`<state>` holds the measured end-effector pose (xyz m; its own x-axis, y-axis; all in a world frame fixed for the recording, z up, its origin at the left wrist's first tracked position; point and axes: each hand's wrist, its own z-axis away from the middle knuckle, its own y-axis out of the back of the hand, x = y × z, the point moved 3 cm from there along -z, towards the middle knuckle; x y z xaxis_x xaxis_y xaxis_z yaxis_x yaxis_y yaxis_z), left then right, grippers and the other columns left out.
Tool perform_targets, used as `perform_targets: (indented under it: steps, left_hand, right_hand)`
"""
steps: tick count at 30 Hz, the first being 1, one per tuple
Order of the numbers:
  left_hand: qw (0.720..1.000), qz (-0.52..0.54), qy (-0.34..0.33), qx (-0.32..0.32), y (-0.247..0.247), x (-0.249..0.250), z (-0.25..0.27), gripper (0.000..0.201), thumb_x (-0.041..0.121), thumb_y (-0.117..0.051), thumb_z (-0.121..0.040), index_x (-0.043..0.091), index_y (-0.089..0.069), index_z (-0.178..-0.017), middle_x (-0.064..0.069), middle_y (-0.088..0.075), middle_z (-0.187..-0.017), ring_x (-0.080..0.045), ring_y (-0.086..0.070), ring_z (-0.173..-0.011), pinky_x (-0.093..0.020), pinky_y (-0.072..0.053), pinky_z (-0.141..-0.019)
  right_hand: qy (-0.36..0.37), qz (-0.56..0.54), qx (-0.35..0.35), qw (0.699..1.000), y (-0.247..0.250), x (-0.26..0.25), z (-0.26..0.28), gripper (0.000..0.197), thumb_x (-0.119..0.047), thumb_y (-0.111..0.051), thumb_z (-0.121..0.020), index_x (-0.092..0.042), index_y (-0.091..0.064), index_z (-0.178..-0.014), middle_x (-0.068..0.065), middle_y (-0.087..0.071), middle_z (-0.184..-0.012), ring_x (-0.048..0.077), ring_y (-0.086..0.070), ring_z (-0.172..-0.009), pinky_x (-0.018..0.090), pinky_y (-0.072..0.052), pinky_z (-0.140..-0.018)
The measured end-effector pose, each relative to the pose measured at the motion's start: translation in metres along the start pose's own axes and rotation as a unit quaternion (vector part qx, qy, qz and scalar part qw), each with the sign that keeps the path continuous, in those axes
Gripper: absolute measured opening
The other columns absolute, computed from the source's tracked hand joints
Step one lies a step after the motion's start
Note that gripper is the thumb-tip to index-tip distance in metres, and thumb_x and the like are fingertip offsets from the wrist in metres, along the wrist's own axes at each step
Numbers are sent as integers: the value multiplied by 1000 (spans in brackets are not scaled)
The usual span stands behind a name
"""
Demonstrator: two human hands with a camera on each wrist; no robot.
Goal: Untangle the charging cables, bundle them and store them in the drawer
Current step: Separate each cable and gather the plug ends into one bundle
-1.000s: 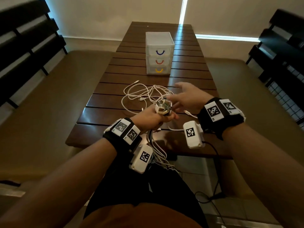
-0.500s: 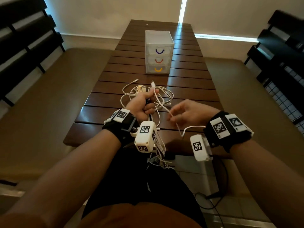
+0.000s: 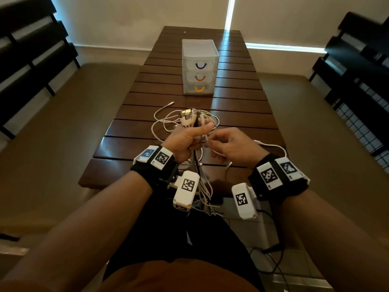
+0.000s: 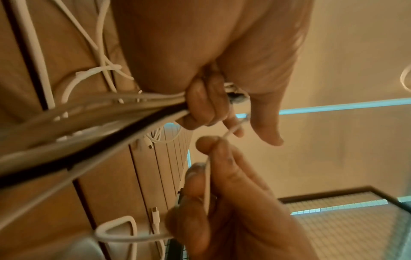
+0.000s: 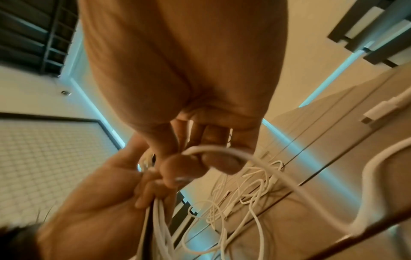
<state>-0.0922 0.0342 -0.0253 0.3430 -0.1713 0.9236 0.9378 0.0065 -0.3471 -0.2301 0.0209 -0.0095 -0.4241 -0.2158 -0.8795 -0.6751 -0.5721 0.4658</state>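
Note:
My left hand [image 3: 190, 138] grips a bundle of cables [image 3: 200, 175], mostly white with one black; their plugs [image 3: 188, 116] stick up out of the fist and the long ends hang below the table edge. In the left wrist view the bundle of cables [image 4: 93, 114] runs through the curled fingers of my left hand [image 4: 206, 103]. My right hand [image 3: 228, 144] pinches one white cable [image 5: 262, 163] between thumb and fingers, close beside the left fist. A loose tangle of white cables [image 3: 166, 120] lies on the table behind the hands. The small three-drawer unit [image 3: 199, 67] stands further back, drawers closed.
The slatted wooden table [image 3: 242, 114] runs away from me. Cushioned benches [image 3: 69, 127] flank it on both sides. A black cord [image 3: 271, 256] trails on the floor at my right. A loose white plug [image 5: 378, 112] lies on the table by my right hand.
My left hand has lifted and turned upright with the bundle, plugs now pointing up. My right hand has drawn back from the tangle with one white cable and come close to the left fist.

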Motion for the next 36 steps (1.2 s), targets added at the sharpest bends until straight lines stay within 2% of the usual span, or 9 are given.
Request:
perform_targets:
  steps: [7,12,15,18,21,24,29,33,36]
  left_hand:
    - [997,-75,-21,-2,-19,9,-1,45,44,-46,-98,18,-43,-61,2,-38,-58,-5,-26,-38,-18,-17,-36]
    - [998,-61,-25,-10,-34,13,0,46,51,-47,-94,11,-60,-75,2,-61,-67,-24,-53,-75,-30,-47,-67]
    - [998,18,-20,-55,-57,14,0,47,50,-46,-93,15,-49,-62,-3,-50,-57,-22,-59,-66,-42,-55,-77]
    - [996,17,-12,-89,-92,18,5,48,51,-42,-94,20,-34,-59,4,-28,-47,-11,-33,-42,-30,-49,-51]
    - [994,-27,-22,-104,-125,17,10,47,48,-40,-99,21,-33,-60,8,-23,-45,-7,-20,-38,-19,-24,-37]
    - [989,-54,-41,-132,-152,11,15,36,37,-46,-99,17,-48,-69,9,-27,-43,-5,-21,-34,-18,-18,-35]
    - [981,-66,-42,-179,-183,-5,17,14,15,-49,-99,12,-62,-104,11,-32,-45,-4,-24,-35,-19,-23,-35]
    - [969,-97,-14,-228,-200,-25,20,32,32,-41,-102,10,-63,-95,7,-30,-49,-7,-26,-39,-21,-27,-40]
    - [958,-120,-1,-260,-208,-37,25,37,34,-39,-102,9,-59,-84,7,-35,-48,-9,-34,-43,-25,-35,-49]
  right_hand:
    - [14,46,39,998,3,8,14,27,-29,-52,-98,-10,-69,-91,0,-60,-65,8,-50,-51,20,-42,-50]
    - [-9,72,57,996,37,53,53,30,-33,-48,-98,-20,-73,-88,8,-65,-76,23,-57,-72,30,-45,-72]
    - [-50,77,130,987,58,85,82,26,-24,-51,-98,-21,-71,-82,-2,-67,-83,12,-60,-81,29,-45,-77]
    - [-87,109,227,964,81,129,109,29,-20,-50,-99,-28,-64,-75,-4,-54,-76,13,-52,-75,33,-41,-74]
    - [-150,194,309,919,97,174,138,24,-27,-54,-95,-32,-70,-78,1,-51,-84,26,-54,-84,44,-45,-81]
    - [-170,164,360,902,95,190,171,18,-24,-58,-93,-18,-75,-89,9,-52,-87,24,-51,-86,34,-39,-76]
    - [-183,63,370,909,69,212,207,20,-16,-60,-92,-26,-70,-78,4,-68,-73,24,-60,-69,40,-48,-68]
    - [-250,22,235,939,44,223,212,18,-8,-63,-90,-13,-71,-105,5,-70,-101,18,-64,-95,32,-50,-88]
    - [-241,-14,295,925,59,200,212,32,0,-59,-89,-10,-64,-119,4,-67,-95,11,-59,-79,15,-48,-71]
